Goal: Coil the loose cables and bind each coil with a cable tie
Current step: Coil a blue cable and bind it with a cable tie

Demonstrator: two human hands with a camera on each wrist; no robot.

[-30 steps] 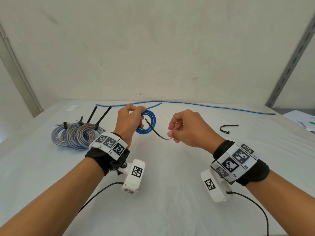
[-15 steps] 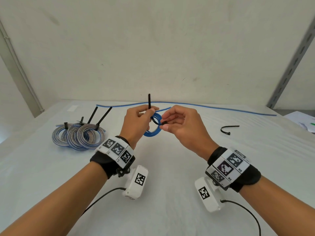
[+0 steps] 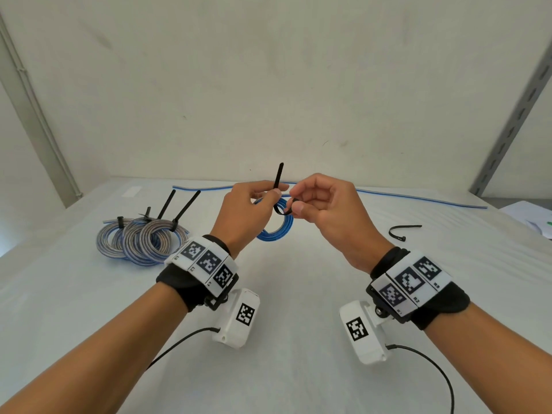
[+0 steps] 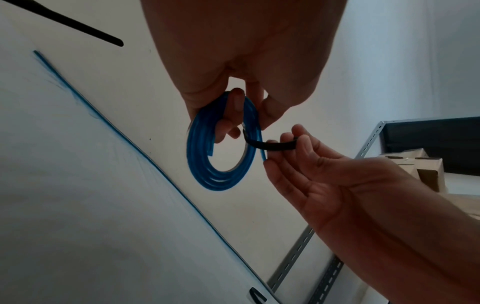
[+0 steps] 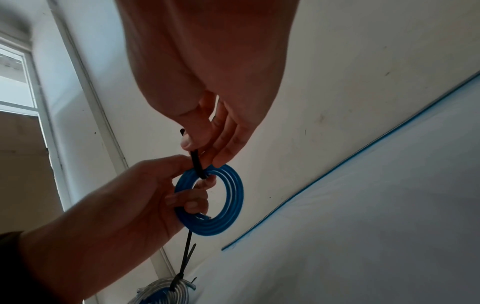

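A small blue cable coil (image 3: 276,225) hangs above the table in my left hand (image 3: 254,204), whose thumb and fingers grip its upper rim (image 4: 221,131). A black cable tie (image 3: 278,186) loops through the coil, its tail pointing up past my left thumb. My right hand (image 3: 310,201) pinches the tie's other end (image 4: 275,146) just right of the coil (image 5: 223,197). In the right wrist view the tie (image 5: 196,164) runs from my right fingertips down into the coil.
Three grey-blue coils (image 3: 143,242) bound with black ties lie at the left. A long loose blue cable (image 3: 418,198) runs along the table's far edge. A spare black tie (image 3: 403,231) lies at the right. Paper sits at the far right edge (image 3: 534,216).
My right hand moved left from beside the coil up to it, bending the tie into a loop through the coil. The tie's tail now stands upright above my left thumb.
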